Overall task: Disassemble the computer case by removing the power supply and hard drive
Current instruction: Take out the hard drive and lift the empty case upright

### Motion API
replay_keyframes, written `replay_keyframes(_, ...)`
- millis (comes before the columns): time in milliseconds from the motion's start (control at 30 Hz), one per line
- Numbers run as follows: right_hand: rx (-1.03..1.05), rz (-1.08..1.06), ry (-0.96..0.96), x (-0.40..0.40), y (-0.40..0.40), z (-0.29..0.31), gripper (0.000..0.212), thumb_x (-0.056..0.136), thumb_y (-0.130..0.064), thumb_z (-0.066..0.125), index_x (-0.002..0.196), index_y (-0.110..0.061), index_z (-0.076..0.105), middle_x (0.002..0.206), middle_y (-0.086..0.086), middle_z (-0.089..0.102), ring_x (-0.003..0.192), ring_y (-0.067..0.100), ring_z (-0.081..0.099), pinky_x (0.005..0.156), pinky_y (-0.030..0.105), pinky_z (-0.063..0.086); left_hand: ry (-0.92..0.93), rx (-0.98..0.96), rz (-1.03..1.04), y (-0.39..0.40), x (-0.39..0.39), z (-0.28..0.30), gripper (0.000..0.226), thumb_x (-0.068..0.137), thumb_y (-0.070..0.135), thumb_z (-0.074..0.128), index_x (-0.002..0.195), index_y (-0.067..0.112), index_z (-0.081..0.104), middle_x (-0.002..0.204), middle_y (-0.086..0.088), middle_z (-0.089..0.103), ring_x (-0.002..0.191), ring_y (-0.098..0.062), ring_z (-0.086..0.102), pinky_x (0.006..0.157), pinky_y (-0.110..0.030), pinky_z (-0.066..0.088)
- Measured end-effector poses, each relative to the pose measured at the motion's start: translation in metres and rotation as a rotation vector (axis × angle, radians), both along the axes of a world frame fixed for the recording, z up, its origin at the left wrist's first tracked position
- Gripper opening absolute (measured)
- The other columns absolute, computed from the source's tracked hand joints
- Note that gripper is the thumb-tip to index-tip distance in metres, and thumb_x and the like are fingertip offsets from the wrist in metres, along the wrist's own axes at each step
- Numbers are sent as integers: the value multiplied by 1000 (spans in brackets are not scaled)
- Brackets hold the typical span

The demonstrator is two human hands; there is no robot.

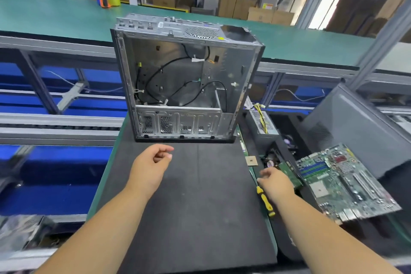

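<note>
The computer case stands on its side on the black mat, just beyond the fingertips of the left hand, its open side facing the person and its long axis running away across the mat; inside it only loose black cables show against bare metal. The left hand hovers above the mat, fingers loosely curled, thumb near the forefinger, gripping nothing; the case's near lower edge lies a little ahead of them, not touched. The right hand hangs off the mat's right edge, fingers spread and empty; a yellow-handled screwdriver lies under it, shaft pointing away; a green motherboard lies tilted just right of those fingers. The power supply sits ahead of the right fingers, beside the case's lower right corner, yellow wires on top.
</note>
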State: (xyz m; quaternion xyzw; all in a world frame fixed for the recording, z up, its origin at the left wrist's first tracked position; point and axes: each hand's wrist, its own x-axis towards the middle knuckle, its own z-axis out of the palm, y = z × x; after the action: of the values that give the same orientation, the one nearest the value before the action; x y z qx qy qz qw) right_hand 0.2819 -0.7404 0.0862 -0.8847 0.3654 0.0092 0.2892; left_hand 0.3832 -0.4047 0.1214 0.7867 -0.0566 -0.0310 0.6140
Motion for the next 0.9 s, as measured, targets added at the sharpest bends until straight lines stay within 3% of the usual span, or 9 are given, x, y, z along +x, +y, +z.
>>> replay_keyframes(133,-41,81,202,-22,-5,-11,33,84,-32,74,111,-17,60,118,10,65,96,25,65,68,24,46,-2,43,29,-7,-37,4,24,92,14,63,91,36,71,85,8,64,72,4,56,68,-12,41)
replay_keyframes(233,-37,130,209,-29,-6,-18,39,86,-33,73,117,-14,57,128,15,60,110,28,61,78,29,46,11,55,69,-12,-65,6,22,92,14,63,91,35,71,86,8,64,72,3,56,68,-13,42)
replay_keyframes(300,-74,175,203,-33,-7,-19,33,88,-33,69,113,-13,58,116,11,66,107,28,62,81,31,48,14,57,100,-16,-84,4,22,92,15,63,91,35,71,86,7,64,72,3,56,68,-14,42)
replay_keyframes(367,-61,173,156,-38,-8,-15,26,90,-30,65,108,-12,61,101,9,68,91,27,64,71,29,49,19,67,127,-21,-105,1,23,92,15,63,90,37,71,87,6,65,75,1,58,69,-16,42)
replay_keyframes(467,121,86,-30,-49,-3,2,12,88,-22,63,90,-10,66,75,7,66,62,18,60,47,22,42,64,77,102,-36,-136,-2,27,92,17,63,87,42,71,88,6,66,76,-1,59,70,-16,43)
replay_keyframes(600,584,101,-254,-70,29,34,22,84,-10,64,62,-14,64,61,7,62,54,19,62,55,27,49,169,120,-55,-67,-169,1,18,92,27,64,92,44,69,94,7,68,92,-11,66,86,-26,50)
replay_keyframes(733,814,258,-256,-98,79,62,4,88,-11,66,86,-9,63,50,-7,61,51,7,61,61,25,56,157,56,-142,-87,-194,16,12,90,28,70,101,33,67,93,2,71,85,-13,69,86,-30,54)
replay_keyframes(800,868,300,-253,-109,101,71,15,87,-10,67,99,-3,62,63,0,66,61,11,64,74,30,59,118,62,-128,-82,-204,25,15,88,23,72,102,26,68,89,0,72,76,-10,66,75,-24,54)
replay_keyframes(900,916,347,-210,-119,131,77,20,92,-9,63,108,2,59,80,9,67,68,17,67,78,33,60,93,149,-108,-52,-217,30,18,86,15,74,102,20,69,89,-5,72,68,-10,61,66,-19,52)
